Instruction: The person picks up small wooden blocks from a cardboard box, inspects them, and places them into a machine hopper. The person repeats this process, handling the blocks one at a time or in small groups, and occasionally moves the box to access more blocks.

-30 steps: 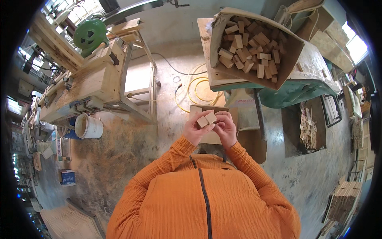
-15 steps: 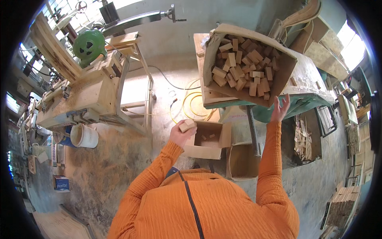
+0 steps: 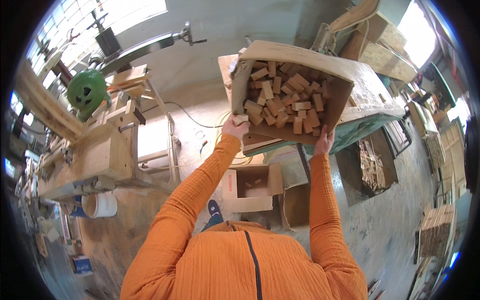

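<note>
A large cardboard box (image 3: pixel 339 95) sits on the worktable, its open side tilted toward me. Inside lies a heap of small wooden blocks (image 3: pixel 285 100). My left hand (image 3: pixel 235 129) is at the box's near left corner, fingers closed around a wooden block (image 3: pixel 240 119); whether it also grips the cardboard I cannot tell. At the near right corner, my right hand (image 3: pixel 324 142) is closed on the box's edge, the thumb on the inner side. Below, on the floor, stands a smaller open carton (image 3: pixel 247 204) with a few blocks in it.
The worktable (image 3: pixel 372 100) has a green side and a metal leg. Another open box (image 3: pixel 296 205) stands beside the carton. To the left are a wooden workbench (image 3: pixel 92 155) with a green machine (image 3: pixel 86 92) and a white bucket (image 3: pixel 104 205). A hose runs across the floor.
My left hand has moved up from above the floor carton to the big box, still with its block. My right hand has closed on the box's near edge. The view has shifted.
</note>
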A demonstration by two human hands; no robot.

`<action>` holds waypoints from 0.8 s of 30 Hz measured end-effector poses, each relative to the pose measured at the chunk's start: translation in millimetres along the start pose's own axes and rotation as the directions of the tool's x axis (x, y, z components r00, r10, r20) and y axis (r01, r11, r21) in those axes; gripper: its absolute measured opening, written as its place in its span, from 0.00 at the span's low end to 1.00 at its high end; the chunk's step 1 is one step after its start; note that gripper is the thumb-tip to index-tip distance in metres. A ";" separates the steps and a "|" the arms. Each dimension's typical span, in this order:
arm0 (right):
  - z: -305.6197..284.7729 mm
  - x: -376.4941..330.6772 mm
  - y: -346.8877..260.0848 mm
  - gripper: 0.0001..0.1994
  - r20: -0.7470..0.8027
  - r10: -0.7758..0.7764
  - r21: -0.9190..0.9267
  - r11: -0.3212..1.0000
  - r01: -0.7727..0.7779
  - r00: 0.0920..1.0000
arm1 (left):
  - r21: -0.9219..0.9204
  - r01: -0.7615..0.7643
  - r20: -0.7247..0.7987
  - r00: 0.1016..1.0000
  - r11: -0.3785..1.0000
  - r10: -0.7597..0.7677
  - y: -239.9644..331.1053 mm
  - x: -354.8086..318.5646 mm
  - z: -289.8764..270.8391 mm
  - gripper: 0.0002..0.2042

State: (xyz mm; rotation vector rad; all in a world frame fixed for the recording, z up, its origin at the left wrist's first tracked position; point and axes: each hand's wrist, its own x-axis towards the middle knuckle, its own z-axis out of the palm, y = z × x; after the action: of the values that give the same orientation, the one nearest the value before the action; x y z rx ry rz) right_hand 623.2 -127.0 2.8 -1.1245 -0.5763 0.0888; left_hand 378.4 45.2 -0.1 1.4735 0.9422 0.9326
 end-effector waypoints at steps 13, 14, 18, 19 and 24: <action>53.4 -57.6 -1.7 0.21 -0.396 -0.131 -0.252 0.967 0.030 0.909 | -0.109 0.138 0.263 0.959 0.984 -0.105 -7.0 46.3 -34.7 0.13; 61.4 -71.4 -6.2 0.22 -0.412 -0.263 -0.409 0.909 0.082 0.872 | -0.155 0.165 0.249 0.961 0.974 -0.124 -15.8 45.9 -38.7 0.12; 117.4 -117.1 -5.1 0.21 0.095 -0.062 -0.600 0.793 0.107 0.993 | -0.298 0.284 0.241 0.946 0.911 -0.215 -30.9 37.1 -32.6 0.14; 152.6 -120.9 -14.5 0.21 0.279 0.104 -0.642 0.759 0.105 0.955 | -0.316 0.286 0.223 0.949 0.904 -0.222 -36.2 37.8 -35.7 0.14; 209.3 -100.9 2.2 0.19 0.433 -0.170 -0.783 0.416 0.463 0.885 | -0.495 0.440 0.409 0.879 0.749 -0.245 -32.1 33.3 -39.1 0.12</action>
State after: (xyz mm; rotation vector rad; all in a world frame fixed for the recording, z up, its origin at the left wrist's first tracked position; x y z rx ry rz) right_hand 437.8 11.3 24.9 -2.0144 -1.1824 -0.4605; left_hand 352.6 93.1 -26.7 0.8432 0.5835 0.5945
